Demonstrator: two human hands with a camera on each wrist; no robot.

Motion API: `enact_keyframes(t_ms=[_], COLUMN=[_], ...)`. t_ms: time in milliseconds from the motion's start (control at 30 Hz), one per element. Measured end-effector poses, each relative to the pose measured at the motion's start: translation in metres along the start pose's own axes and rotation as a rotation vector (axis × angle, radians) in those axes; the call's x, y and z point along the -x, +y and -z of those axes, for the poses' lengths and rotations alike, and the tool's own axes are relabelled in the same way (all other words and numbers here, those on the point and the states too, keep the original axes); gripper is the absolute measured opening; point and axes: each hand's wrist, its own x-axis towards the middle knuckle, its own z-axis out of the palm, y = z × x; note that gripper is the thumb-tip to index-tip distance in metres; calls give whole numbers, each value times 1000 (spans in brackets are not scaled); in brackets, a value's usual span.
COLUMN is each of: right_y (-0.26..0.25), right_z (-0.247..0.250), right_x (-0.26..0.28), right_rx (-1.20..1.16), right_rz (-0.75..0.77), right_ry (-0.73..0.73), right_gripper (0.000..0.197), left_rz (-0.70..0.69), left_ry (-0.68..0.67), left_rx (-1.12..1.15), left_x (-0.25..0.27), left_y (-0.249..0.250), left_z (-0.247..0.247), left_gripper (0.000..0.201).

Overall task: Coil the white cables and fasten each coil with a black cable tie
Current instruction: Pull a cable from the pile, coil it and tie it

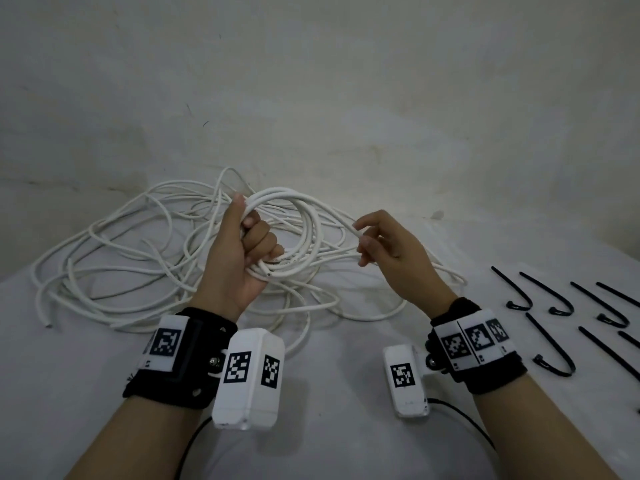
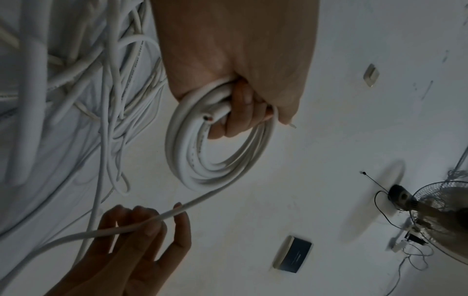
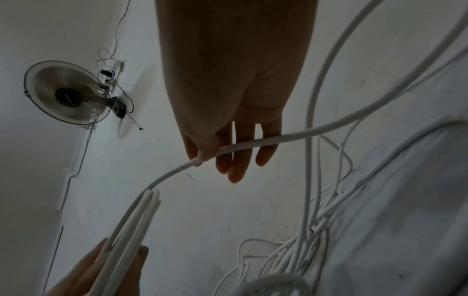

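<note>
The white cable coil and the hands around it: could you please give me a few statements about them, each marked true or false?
1. The left hand grips the coil with its fingers curled through the loops. True.
2. The right hand holds a black cable tie. False: it guides the white strand that leads to the coil.
3. The black cable ties lie on the table to the person's right. True.
4. A tie already fastens the coil. False: none is on it.
5. Loose white cable lies on the table behind the hands. True.
</note>
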Motion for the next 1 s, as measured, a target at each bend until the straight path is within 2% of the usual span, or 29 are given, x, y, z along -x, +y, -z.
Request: enact_keyframes(t_ms=[167, 333, 500, 633, 733, 833, 1000], right_y=[0, -5, -21, -33, -37, -40, -41], right_z=[5, 1, -6, -8, -2, 3, 8], right_x=[3, 0, -3, 3, 10, 15, 22], right_rx=[72, 129, 227, 299, 370, 505, 663], right_rz=[-32, -20, 84, 68, 60, 67, 244], right_ry=[-46, -87, -194, -340, -397, -385, -287], right_gripper=[34, 21, 7, 28, 44, 48, 43], left_rz=[-79, -138, -229, -260, -257, -257, -247], left_ry=[5, 60, 108, 113, 88, 37, -88], left_rx=[118, 136, 28, -24, -48, -121, -183], left_x=[-2, -4, -4, -5, -4, -2, 0], left_y=[4, 2, 0, -2, -4, -11, -21], left_z=[3, 3, 4, 3, 2, -2, -4], left_gripper=[53, 51, 42, 40, 39, 38, 43])
